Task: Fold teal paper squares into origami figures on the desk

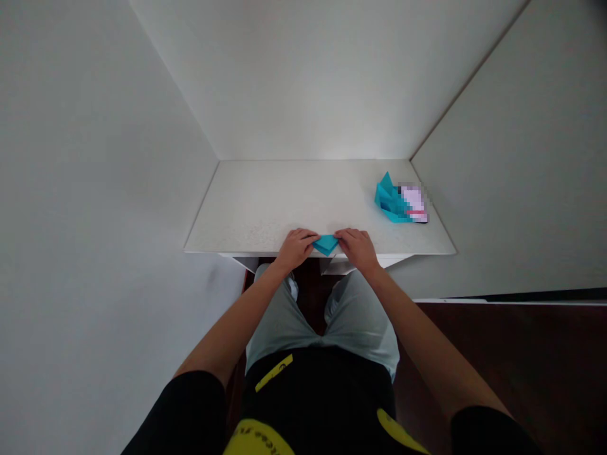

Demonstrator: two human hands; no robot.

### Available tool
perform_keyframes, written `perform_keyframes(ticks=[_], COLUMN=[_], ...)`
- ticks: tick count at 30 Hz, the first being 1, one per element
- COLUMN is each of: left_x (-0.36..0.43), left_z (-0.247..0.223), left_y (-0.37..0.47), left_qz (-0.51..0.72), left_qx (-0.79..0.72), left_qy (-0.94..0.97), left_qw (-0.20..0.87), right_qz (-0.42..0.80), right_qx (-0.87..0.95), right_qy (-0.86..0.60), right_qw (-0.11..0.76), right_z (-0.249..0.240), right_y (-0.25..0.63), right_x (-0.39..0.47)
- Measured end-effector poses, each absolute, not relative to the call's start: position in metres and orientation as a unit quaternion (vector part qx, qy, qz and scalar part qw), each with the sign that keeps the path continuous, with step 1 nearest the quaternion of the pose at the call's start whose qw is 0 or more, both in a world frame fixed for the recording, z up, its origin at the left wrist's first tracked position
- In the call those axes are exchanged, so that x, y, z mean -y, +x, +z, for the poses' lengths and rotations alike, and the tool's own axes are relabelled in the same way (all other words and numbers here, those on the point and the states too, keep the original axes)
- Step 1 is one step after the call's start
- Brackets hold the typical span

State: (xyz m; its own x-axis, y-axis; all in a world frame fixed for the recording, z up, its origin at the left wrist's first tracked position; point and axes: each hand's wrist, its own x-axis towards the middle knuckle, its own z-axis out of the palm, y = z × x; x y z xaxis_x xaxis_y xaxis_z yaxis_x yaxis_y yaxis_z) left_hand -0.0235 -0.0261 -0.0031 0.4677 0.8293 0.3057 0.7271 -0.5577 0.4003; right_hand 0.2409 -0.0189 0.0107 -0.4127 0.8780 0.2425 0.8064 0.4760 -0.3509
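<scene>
A small piece of folded blue paper (pixel 326 244) is at the front edge of the white desk (pixel 284 196), its lower corner pointing toward me. My left hand (pixel 297 246) pinches its left end between thumb and fingers. At the opposite end, my right hand (pixel 356 244) grips the paper in the same way. Both hands are closed, with wrists near the desk's edge. The paper's tips are hidden under my fingers.
Larger folded blue paper pieces (pixel 389 202) lie at the desk's right side, against a blurred-out pinkish object (pixel 413 202). White walls (pixel 313 82) enclose the desk at the back and both sides. My legs are below the front edge.
</scene>
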Motion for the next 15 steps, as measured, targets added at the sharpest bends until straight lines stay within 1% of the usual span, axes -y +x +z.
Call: perform_keyframes(ticks=[6,9,15], left_x=[0.057,0.064,0.066], left_z=[-0.008,-0.013,-0.017], left_y=[-0.027,-0.025,-0.025], left_qz=[0.203,0.197,0.196], left_qx=[-0.436,-0.447,-0.447], left_qy=[0.876,0.872,0.871], left_qw=[0.051,0.042,0.053], right_qz=[0.078,0.072,0.115], right_qx=[0.866,0.867,0.879], right_qy=[-0.473,-0.471,-0.433], right_qw=[0.144,0.148,0.166], right_z=[0.011,0.011,-0.004], right_y=[0.240,0.222,0.185], right_x=[0.038,0.051,0.061])
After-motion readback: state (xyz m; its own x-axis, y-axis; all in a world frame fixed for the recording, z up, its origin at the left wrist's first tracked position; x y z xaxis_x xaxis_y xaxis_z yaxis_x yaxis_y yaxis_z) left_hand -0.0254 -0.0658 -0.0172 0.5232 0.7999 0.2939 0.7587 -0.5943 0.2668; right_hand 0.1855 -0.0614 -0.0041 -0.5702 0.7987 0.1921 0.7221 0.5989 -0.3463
